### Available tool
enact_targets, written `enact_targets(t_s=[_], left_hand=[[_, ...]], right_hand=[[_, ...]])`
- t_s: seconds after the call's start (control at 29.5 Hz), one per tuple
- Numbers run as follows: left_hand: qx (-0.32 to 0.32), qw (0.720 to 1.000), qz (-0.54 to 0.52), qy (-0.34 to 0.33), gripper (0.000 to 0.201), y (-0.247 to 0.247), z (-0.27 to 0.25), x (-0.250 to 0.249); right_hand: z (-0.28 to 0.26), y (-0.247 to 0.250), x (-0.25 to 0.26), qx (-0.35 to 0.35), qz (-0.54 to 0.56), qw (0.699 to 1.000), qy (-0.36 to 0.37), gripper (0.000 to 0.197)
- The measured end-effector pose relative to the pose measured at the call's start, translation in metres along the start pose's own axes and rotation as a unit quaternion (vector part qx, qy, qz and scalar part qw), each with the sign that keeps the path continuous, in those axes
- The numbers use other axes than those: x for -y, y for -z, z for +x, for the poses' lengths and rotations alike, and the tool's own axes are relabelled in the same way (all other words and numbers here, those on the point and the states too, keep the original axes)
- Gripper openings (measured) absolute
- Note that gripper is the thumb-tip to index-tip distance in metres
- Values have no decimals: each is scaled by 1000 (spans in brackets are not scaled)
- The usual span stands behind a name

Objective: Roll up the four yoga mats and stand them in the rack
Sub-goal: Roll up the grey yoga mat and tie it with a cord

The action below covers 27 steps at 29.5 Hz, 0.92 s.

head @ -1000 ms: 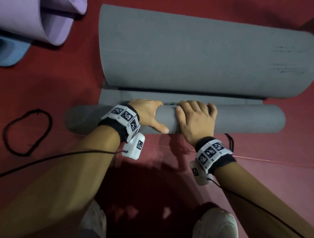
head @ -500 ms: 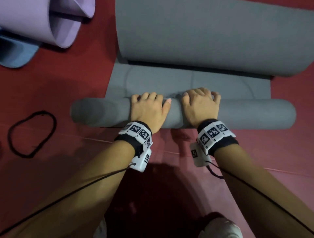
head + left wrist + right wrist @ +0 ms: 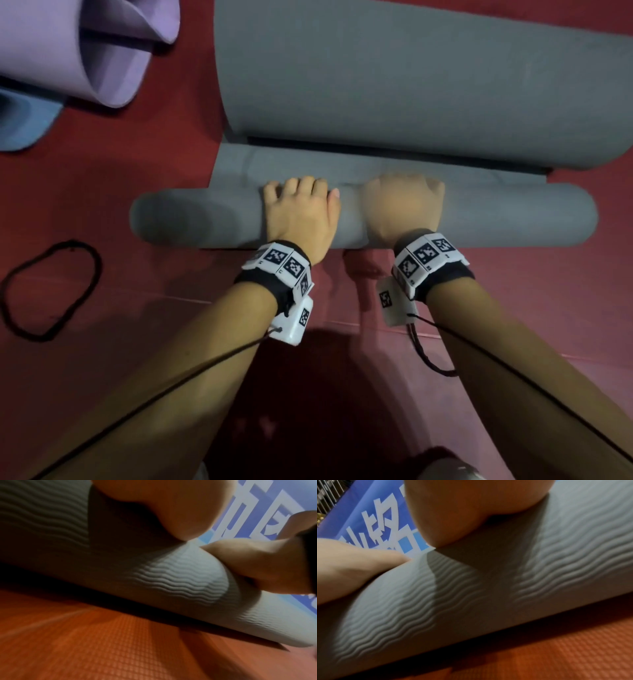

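Note:
A grey yoga mat lies partly rolled on the red floor. Its roll (image 3: 513,216) runs left to right, with a short flat strip (image 3: 479,171) beyond it. The mat's far part (image 3: 411,85) curls up in a big loose fold. My left hand (image 3: 301,209) lies on top of the roll near its middle, fingers stretched over it and thumb alongside. My right hand (image 3: 402,205), blurred, sits right beside it with its fingers bent over the roll's far side. Both wrist views show a palm heel pressed on the ribbed grey roll (image 3: 171,577) (image 3: 488,601).
A loosely rolled purple mat (image 3: 68,51) lies at the top left, on top of a blue mat (image 3: 24,120). A black elastic loop (image 3: 51,291) lies on the red floor (image 3: 154,137) to the left. A blue banner (image 3: 376,527) stands beyond the roll.
My left hand went from gripping the roll's near side to lying across its top. Since half a second ago the roll has moved away from me and the flat strip is shorter.

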<state>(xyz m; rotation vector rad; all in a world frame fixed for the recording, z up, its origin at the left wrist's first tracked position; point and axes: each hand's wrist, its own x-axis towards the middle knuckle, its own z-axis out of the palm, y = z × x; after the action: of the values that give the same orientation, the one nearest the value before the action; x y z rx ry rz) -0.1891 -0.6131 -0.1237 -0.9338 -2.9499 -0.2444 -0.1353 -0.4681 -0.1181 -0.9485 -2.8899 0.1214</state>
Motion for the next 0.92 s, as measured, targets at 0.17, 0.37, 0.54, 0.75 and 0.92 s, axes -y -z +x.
enact_targets(t_s=[0.17,0.37,0.54,0.75,0.92], left_hand=[[64,998,-4,0,55,7,27,2],[50,998,-39,-29,56,4,36,5],[99,991,1,-87,90,10,20,0],[196,975,71,-78,112,17,36,-6],[219,971,49,-79,95,32,41,-4]], right_hand=[[-5,-8,-7,-68,25,997,11,39],[5,-5,-1,-34,19,999,-6,51],[19,0,-7,49,29,998,14,55],[21,4,-10,70,-14,997,43,46],[24,13,-5,99,-20,994,41,49]])
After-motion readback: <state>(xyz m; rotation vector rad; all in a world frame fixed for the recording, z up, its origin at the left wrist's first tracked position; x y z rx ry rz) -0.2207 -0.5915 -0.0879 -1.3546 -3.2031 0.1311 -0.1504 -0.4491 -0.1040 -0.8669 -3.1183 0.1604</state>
